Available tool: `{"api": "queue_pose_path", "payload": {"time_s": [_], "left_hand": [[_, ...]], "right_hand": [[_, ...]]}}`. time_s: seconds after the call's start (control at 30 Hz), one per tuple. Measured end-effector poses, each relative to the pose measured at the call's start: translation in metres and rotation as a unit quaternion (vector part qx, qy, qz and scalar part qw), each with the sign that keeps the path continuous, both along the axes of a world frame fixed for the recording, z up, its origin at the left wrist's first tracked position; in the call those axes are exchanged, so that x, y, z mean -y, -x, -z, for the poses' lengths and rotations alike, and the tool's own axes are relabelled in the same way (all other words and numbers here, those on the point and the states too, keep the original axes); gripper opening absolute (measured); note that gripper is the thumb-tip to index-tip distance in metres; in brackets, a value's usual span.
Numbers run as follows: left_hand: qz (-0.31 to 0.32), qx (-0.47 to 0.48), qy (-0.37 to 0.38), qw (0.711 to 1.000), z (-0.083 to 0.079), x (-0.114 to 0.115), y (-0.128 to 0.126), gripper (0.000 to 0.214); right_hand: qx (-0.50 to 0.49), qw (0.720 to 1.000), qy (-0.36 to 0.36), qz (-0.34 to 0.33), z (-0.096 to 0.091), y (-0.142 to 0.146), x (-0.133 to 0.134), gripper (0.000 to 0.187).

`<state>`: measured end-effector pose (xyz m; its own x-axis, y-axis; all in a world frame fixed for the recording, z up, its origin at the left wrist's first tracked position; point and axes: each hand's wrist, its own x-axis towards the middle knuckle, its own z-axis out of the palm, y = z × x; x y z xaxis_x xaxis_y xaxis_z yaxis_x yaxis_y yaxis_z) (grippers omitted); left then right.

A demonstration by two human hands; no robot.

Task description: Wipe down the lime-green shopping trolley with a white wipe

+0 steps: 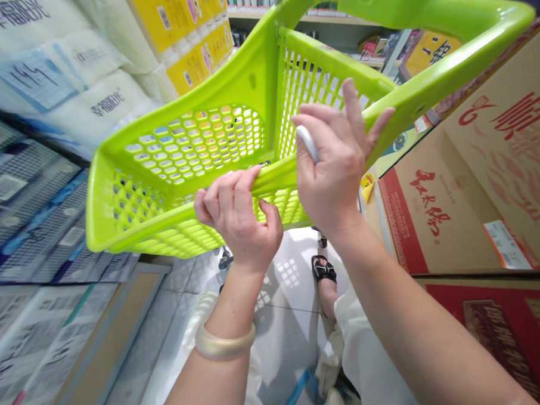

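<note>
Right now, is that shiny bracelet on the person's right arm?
No, the bracelet is around the other arm, just below the left hand, whose fingers curl over the green cart's rim.

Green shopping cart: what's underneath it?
Under the green shopping cart, dark casters and pale floor tiles show. The basket's near wall and the left hand block much of the underside, so I can't tell what else is there.

Left hand (240, 219) curled, right hand (333, 155) loosely splayed
</note>
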<state>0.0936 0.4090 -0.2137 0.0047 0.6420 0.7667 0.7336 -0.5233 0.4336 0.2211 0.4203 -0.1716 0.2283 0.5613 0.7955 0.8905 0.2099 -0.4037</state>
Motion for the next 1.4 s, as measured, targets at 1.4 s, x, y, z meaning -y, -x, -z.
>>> {"api": "queue_pose_path", "payload": {"time_s": [1.4], "left_hand": [[-0.004, -0.003, 0.032, 0.999, -0.001, 0.001, -0.001, 0.042]], "right_hand": [[0.015, 1.0, -0.017, -0.007, 0.002, -0.016, -0.002, 0.026]]}}
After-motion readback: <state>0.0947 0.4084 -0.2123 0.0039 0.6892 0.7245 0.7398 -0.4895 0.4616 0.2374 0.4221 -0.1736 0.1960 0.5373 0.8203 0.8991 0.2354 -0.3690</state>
